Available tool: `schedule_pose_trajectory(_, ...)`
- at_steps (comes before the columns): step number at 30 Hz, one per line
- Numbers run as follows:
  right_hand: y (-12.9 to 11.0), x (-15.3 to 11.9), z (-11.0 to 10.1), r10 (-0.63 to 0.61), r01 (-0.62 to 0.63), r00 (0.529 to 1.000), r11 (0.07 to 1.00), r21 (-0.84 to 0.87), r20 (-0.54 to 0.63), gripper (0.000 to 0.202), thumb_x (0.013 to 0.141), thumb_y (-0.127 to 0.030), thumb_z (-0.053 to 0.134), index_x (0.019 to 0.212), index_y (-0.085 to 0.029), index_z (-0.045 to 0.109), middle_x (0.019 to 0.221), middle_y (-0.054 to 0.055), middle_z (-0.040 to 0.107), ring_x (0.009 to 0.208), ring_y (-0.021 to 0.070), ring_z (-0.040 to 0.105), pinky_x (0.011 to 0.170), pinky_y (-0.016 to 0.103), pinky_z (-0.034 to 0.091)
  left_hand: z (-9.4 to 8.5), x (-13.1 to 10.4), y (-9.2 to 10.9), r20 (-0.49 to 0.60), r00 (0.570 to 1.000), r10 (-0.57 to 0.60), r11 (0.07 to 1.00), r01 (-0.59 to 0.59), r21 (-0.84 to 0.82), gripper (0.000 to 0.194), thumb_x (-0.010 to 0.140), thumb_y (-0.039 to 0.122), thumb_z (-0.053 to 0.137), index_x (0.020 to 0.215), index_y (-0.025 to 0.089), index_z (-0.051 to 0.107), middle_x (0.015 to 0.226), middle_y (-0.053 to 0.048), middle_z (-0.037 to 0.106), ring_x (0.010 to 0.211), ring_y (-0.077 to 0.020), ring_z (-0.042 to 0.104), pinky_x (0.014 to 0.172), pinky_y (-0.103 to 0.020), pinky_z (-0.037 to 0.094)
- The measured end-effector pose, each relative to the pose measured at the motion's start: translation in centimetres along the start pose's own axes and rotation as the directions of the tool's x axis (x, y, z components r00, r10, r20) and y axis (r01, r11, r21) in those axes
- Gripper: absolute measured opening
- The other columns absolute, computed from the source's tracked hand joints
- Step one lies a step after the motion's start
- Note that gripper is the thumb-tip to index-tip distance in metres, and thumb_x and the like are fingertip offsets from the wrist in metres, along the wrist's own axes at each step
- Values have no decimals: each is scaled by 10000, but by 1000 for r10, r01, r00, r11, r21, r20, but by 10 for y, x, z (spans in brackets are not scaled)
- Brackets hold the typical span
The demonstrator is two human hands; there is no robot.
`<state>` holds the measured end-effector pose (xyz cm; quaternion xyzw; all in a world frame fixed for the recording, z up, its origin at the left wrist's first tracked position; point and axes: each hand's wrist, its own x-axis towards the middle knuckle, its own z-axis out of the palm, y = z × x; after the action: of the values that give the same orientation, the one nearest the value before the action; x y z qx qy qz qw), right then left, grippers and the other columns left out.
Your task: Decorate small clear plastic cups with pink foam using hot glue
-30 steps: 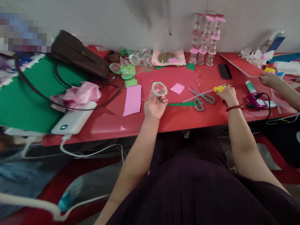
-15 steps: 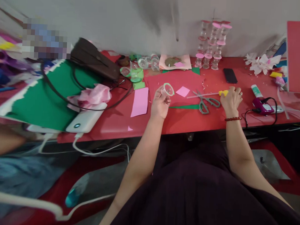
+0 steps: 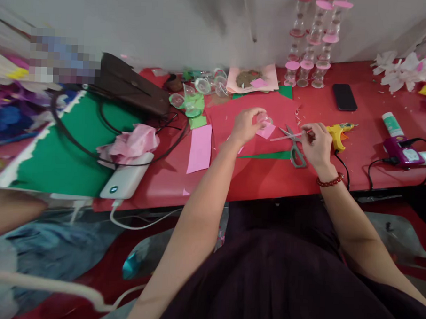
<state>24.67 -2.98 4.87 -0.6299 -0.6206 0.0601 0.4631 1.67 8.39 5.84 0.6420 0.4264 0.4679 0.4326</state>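
My left hand (image 3: pixel 248 125) is closed on a small clear plastic cup (image 3: pixel 263 118), pressed down over a pink paper square (image 3: pixel 266 131) on the red sheet. My right hand (image 3: pixel 317 143) has its fingers drawn together in a pinch above the grey-handled scissors (image 3: pixel 298 157), covering one of their handle loops. A pale translucent stick (image 3: pixel 284 137) crosses the blades and runs up to those fingertips; whether they grip it I cannot make out. Just right of this hand lies a yellow glue gun (image 3: pixel 338 134), untouched.
Stacked clear cups with pink discs (image 3: pixel 305 65) stand by the wall. Beyond the right hand are a phone (image 3: pixel 344 97), a glue tube (image 3: pixel 393 124) and a purple device (image 3: pixel 404 151). A power bank (image 3: pixel 127 177) and brown bag (image 3: pixel 131 85) lie left. Another person's arm (image 3: pixel 13 214) shows at far left.
My left hand has carried the cup right and turned it down onto the pink square. My right hand has let go of the glue gun and moved left beside the scissors.
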Motion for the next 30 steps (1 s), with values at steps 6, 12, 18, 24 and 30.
schedule_pose_trajectory(6, 6, -9, -6, 21, -21, 1000, 1000, 12, -18, 159, 890, -150, 570, 916, -227, 706, 940, 66, 731, 789, 185, 670, 752, 336, 571, 2, -1, -21, 68, 998, 11, 969, -27, 245, 375, 708, 16, 823, 1010, 238, 807, 1184, -111, 757, 1324, -368, 566, 1249, -547, 285)
schedule_pose_trajectory(12, -2, -12, -7, -12, 12, 999, 1000, -13, 30, 183, 927, -164, 553, 950, -245, 716, 940, 56, 721, 782, 187, 670, 793, 365, 596, 3, -8, -28, 73, 997, 41, 943, -62, 328, 277, 781, 144, 823, 1030, 262, 807, 1226, -103, 763, 1310, -384, 574, 1251, -562, 276)
schedule_pose_trajectory(18, -5, -14, -9, -61, 61, 996, 998, -3, 65, 197, 944, -175, 554, 987, -254, 730, 991, 77, 743, 871, 223, 706, 818, 391, 617, 6, -8, -31, 101, 995, 18, 936, -52, 349, 362, 768, 56, 790, 1067, 258, 810, 1230, -95, 766, 1294, -364, 610, 1239, -537, 292)
schedule_pose_trajectory(24, -4, -18, -9, -99, 98, 994, 995, 13, 49, 185, 954, -175, 574, 992, -253, 737, 964, 53, 736, 798, 195, 692, 748, 355, 600, 4, -9, -30, 168, 986, 11, 864, -94, 494, 371, 864, 119, 719, 1208, 246, 774, 1317, -84, 760, 1285, -298, 652, 1205, -489, 410)
schedule_pose_trajectory(30, -4, -20, -9, -151, 149, 988, 988, 40, 40, 171, 966, -176, 592, 1003, -250, 742, 930, 35, 726, 736, 168, 659, 703, 328, 570, 8, -10, -24, 192, 981, -12, 777, -112, 620, 397, 921, 125, 646, 1296, 220, 734, 1396, -103, 730, 1322, -280, 657, 1179, -462, 483)
